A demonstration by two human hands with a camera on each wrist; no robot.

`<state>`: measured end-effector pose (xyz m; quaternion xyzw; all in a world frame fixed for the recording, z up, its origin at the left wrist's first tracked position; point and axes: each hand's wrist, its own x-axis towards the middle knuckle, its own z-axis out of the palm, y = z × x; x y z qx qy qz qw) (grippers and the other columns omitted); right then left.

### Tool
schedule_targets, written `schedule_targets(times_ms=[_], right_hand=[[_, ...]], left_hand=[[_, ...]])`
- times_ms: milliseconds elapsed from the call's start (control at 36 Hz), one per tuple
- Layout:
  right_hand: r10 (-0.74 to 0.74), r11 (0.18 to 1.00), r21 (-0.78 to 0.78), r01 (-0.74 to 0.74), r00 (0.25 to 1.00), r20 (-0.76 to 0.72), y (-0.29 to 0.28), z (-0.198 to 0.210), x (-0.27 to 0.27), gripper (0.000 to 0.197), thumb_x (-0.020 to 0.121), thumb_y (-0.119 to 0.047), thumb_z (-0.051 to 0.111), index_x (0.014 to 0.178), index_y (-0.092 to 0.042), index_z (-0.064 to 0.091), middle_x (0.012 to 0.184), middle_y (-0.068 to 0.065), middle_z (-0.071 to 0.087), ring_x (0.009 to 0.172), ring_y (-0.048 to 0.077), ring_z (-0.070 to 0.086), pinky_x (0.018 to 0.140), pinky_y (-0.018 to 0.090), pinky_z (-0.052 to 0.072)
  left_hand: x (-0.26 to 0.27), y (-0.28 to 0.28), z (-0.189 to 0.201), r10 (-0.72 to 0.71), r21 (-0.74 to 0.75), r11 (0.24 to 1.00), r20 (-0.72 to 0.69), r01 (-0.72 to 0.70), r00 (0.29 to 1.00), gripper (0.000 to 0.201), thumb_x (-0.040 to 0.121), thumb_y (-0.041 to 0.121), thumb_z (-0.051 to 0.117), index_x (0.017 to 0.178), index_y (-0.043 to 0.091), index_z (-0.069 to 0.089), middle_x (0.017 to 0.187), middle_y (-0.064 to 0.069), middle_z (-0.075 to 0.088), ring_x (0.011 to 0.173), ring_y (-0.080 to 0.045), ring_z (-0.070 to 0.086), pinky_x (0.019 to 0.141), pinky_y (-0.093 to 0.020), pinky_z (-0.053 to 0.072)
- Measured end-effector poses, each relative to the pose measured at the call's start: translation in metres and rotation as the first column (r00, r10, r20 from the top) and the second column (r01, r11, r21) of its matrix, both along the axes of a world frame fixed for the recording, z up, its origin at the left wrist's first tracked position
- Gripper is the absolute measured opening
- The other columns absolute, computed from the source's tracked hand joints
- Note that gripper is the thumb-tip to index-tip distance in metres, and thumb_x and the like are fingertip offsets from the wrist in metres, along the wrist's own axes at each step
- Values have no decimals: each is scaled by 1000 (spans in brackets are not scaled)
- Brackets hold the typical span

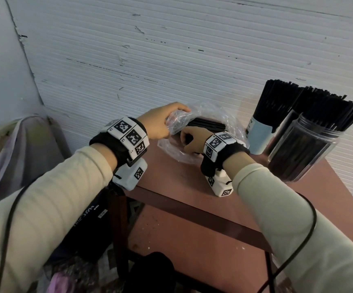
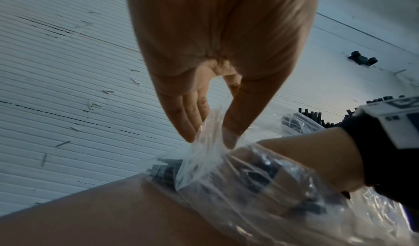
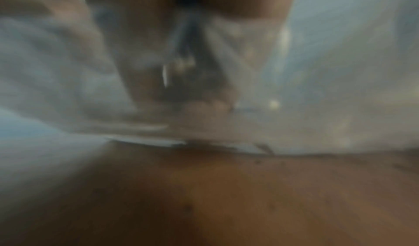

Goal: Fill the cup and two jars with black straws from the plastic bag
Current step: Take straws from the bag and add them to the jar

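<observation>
Two hands at the straw bag, cup and jar packed

Two containers stand at the right end of the brown table (image 1: 192, 187), against the ribbed white wall (image 1: 171, 49). Nearer the wall is a pale cup (image 1: 259, 136) with dark lettering, crammed with upright black straws (image 1: 275, 98). Just beside it, closer to the table's edge, a clear plastic jar (image 1: 302, 149) is likewise stuffed with a dense sheaf of straws (image 1: 327, 111) that fans out above its rim. From where I stand I can make out only this one jar.

A clear plastic bag (image 1: 203, 115) lies on the table left of the cup, crumpled and open towards the person. Inside it lies a bundle of black straws (image 1: 205, 124), flat and pointing roughly towards the cup; the left wrist view shows their cut ends (image 2: 163, 169) through the film.

The left hand (image 1: 160, 121) reaches in from the left, palm down, and pinches a fold of the bag's film between thumb and fingertips (image 2: 190, 135), lifting the mouth. The right hand (image 1: 192, 140) is pushed into the bag's opening, its fingers curled round dark straws by the look of it. The right wrist view is too blurred to confirm the grip. Both forearms wear pale sleeves and tagged wrist bands.
</observation>
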<state>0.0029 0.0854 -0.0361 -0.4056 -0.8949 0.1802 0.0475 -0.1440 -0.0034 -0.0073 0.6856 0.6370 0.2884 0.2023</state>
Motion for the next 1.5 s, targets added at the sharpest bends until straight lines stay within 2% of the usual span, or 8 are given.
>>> schedule_targets(times_ms=[306,583,722,861,1000,1111,1305,1500], right_hand=[[-47,986,-167,27,992,-118,-27,34,30,17,82,1,62,94,-11,65,64,1,59,36,2,51,39,14,40],[-38,977,-213,30,999,-36,-60,66,103,27,82,-1,64,103,-18,68,78,7,67,53,9,61,52,20,51],[1,983,-184,-6,1000,-27,-82,80,136,26,82,-1,67,102,-18,68,74,8,65,51,12,58,50,21,49],[43,980,-194,-42,999,0,-110,99,168,25,86,3,61,104,-14,65,51,-5,56,34,1,47,37,12,37],[40,990,-132,-50,997,-71,-121,111,196,42,86,-4,66,121,-27,64,73,-26,65,56,-1,60,55,12,47],[-1,994,103,28,968,-251,-122,127,217,34,89,-33,66,122,-38,63,107,-9,67,93,4,64,90,26,51],[161,882,418,218,694,-702,-118,135,206,25,91,-17,60,116,-19,63,121,-2,60,92,6,63,84,20,50],[39,887,435,157,912,-408,-105,107,188,36,103,-31,40,108,-8,67,104,4,67,97,14,60,88,24,44]], left_hand=[[4,7,-5,-25,82,996,-52,29,998,89,74,-11,64,118,64,42,126,-17,60,100,-45,63,75,-60,54],[42,-6,0,-44,368,925,-133,90,990,71,68,7,76,132,24,51,135,-7,41,127,-25,41,108,-37,36],[89,-4,0,-239,240,913,-341,330,909,81,60,35,77,135,27,47,128,3,53,118,-17,49,100,-42,44],[134,-6,7,-271,231,887,-439,399,856,68,68,28,80,130,19,54,119,3,64,108,-17,59,93,-29,45],[162,-2,5,-242,301,890,-322,341,915,24,85,20,65,108,14,67,97,-5,72,90,-26,66,71,-28,42],[182,-4,9,-220,302,921,-114,245,969,30,91,36,65,118,24,64,104,2,70,93,-13,62,69,-19,36],[211,-5,6,-302,221,949,418,226,857,5,85,28,74,83,26,70,82,-1,71,74,-10,67,89,-38,55],[218,-1,-13,-220,37,971,536,238,815,46,68,27,84,110,20,65,107,-1,72,107,-19,66,105,-45,46]])
